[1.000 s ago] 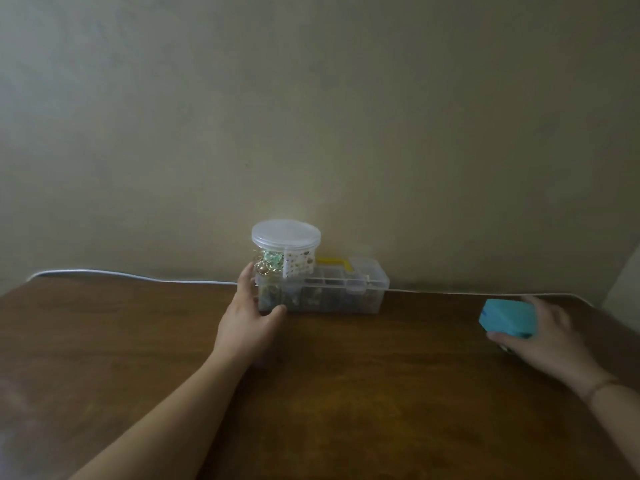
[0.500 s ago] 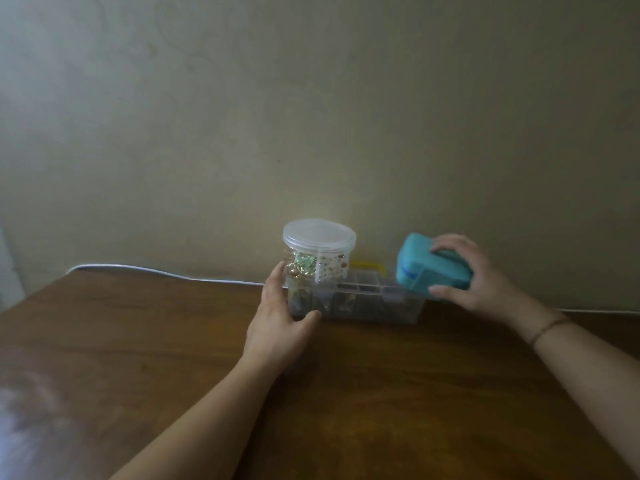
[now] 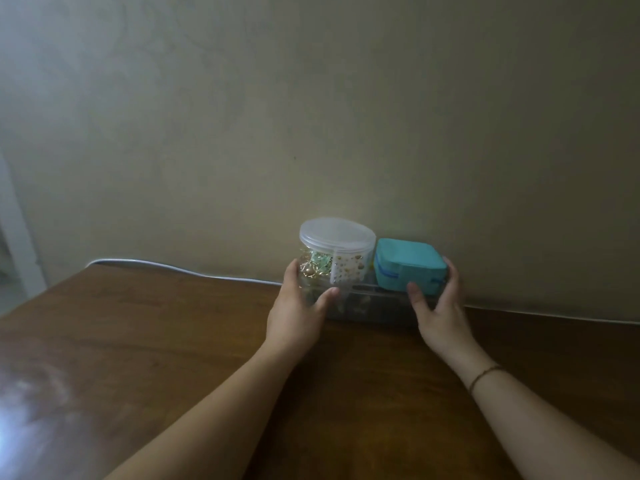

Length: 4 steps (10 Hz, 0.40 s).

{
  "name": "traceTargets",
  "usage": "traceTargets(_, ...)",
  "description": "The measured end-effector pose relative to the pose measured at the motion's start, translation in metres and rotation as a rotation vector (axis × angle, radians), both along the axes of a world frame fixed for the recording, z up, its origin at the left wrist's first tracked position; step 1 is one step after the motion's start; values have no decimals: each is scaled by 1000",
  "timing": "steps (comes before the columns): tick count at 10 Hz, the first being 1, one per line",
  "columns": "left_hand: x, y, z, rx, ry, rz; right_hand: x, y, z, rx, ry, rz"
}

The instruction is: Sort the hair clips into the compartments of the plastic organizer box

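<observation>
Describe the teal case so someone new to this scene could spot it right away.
At the far edge of the brown wooden table, against the wall, lies a long clear plastic organizer box. The teal zippered case sits on its right end, beside a round clear lidded jar. It alone is opaque, teal and square-cornered.

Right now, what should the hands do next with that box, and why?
Probably slide the organizer box toward the person. It sits against the wall with the round tub and teal case stacked on top, and the left hand and right hand grip its ends.
</observation>
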<state>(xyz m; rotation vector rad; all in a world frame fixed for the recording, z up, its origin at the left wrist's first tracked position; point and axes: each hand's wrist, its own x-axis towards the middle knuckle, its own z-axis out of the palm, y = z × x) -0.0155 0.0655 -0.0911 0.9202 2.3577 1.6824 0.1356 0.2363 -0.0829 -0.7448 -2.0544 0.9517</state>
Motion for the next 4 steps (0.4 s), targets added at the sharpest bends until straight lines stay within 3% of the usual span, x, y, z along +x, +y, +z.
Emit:
traceTargets(2,6,7,-3,-7,-27,71,-7,-4,1,-166,-8,-28)
traceTargets(3,7,-4,1,-49,-101,29,9,-11,-1,-239,-123,-39)
traceTargets(4,13,-25,1,-35,-220,104,31,-37,-5,-130,-294,-142)
